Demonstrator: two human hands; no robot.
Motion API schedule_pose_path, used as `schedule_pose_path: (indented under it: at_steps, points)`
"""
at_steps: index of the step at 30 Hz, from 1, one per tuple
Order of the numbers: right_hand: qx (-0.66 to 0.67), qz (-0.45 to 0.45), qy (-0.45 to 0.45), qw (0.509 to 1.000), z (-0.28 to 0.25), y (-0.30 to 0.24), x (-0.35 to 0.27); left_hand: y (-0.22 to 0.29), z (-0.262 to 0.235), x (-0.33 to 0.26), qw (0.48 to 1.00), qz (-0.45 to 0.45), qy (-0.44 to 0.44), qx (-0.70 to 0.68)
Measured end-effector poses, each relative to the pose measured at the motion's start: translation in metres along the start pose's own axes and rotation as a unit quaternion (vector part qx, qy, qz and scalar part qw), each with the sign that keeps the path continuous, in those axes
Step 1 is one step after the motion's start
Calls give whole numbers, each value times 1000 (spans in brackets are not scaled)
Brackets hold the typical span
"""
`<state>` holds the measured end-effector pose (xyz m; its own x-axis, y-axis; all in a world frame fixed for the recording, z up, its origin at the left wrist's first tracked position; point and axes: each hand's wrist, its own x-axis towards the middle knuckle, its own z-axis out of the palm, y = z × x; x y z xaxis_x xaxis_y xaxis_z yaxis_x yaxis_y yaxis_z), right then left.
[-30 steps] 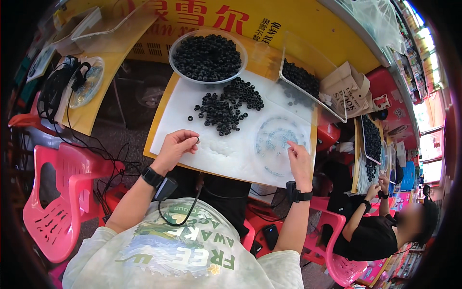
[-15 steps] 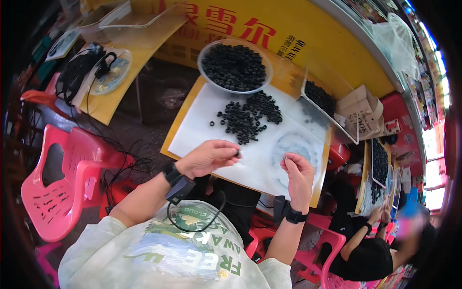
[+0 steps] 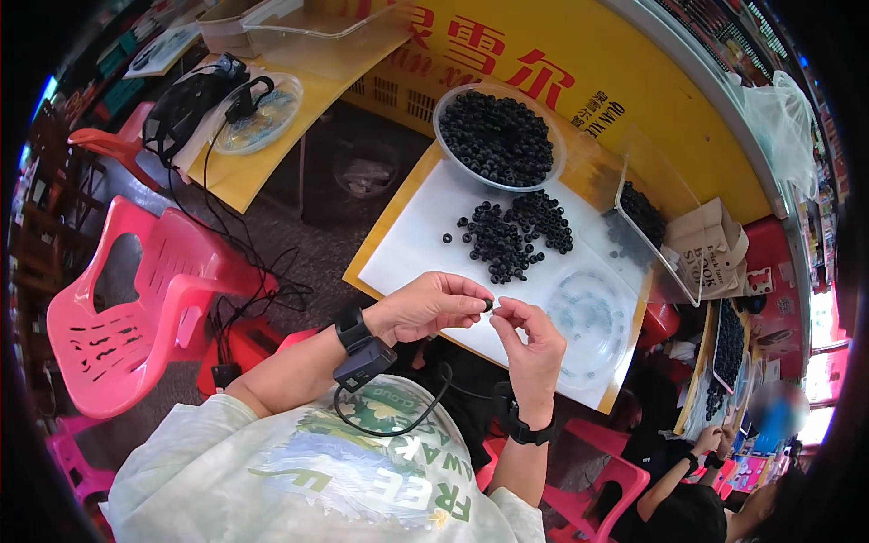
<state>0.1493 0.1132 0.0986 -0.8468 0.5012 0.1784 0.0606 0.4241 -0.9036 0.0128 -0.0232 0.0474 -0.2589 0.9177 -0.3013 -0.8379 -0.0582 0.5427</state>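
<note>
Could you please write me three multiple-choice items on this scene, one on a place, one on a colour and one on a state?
1. Where does the round bowl of black rings stand?
A. at the far end of the white sheet
B. on the pink chair
C. on the person's lap

2. What colour is the small ring between the fingertips?
A. white
B. black
C. pink

3. How do the two hands stand?
A. both flat on the sheet
B. one hidden from view
C. raised, fingertips meeting at the small ring

Answers:
1. A: the bowl sits beyond the loose pile of rings, at the sheet's far edge.
2. B: it is dark like the pile.
3. C: the left hand and right hand meet above the sheet's near edge, pinching the ring.
</note>
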Motion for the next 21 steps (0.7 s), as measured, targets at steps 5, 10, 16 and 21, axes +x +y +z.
schedule_pose_path:
  at_steps: [5, 10, 16, 21]
  points:
    - [-100, -75, 1, 992, 8, -5, -2, -2, -5, -3, 997, 13, 14, 74]
    - [-68, -25, -9, 997, 14, 1, -6, -1, -9, -8, 993, -5, -11, 115]
    - [105, 118, -39, 987, 25, 26, -14, -16, -33, -6, 994, -95, -33, -44]
    - [137, 164, -52, 976, 31, 30, -12, -22, -42, -8, 995, -86, -24, -55]
